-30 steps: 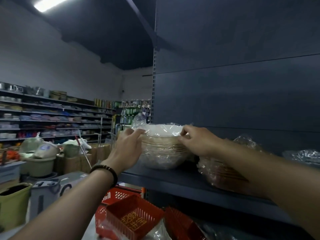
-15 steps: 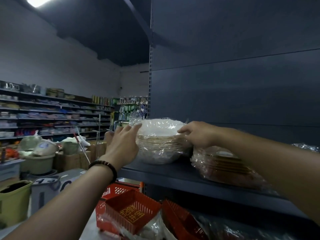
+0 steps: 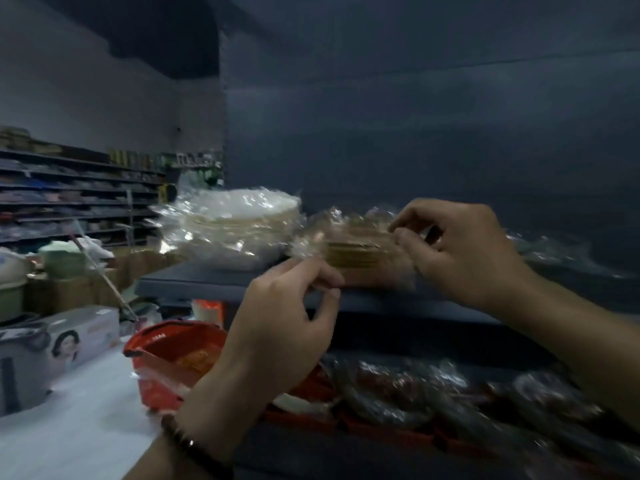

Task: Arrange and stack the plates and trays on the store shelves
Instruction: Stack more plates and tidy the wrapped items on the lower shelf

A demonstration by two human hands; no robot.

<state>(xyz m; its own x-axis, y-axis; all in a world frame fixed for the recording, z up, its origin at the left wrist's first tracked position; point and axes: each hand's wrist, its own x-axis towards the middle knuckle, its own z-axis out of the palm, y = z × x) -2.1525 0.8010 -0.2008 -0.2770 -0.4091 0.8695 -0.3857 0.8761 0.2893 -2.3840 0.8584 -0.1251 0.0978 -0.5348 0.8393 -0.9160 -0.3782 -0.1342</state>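
A plastic-wrapped stack of pale bowls (image 3: 239, 230) stands at the left end of the dark shelf (image 3: 194, 284). Right beside it sits a lower wrapped stack of brownish plates (image 3: 353, 252). My left hand (image 3: 287, 327) pinches the wrap at that stack's front left edge. My right hand (image 3: 460, 251) pinches the wrap at its right side, fingers curled. The picture is motion-blurred, so the exact contact is hard to make out.
More wrapped ware (image 3: 561, 247) lies further right on the shelf. Below, red baskets (image 3: 176, 358) and wrapped dark items (image 3: 415, 386) fill the lower shelf. A printed box (image 3: 59, 344) sits at left, with store shelving (image 3: 76, 195) and tubs (image 3: 62, 261) behind.
Both hands left the pale bowl stack and moved right to the brownish plate stack. The view dropped and shifted right.
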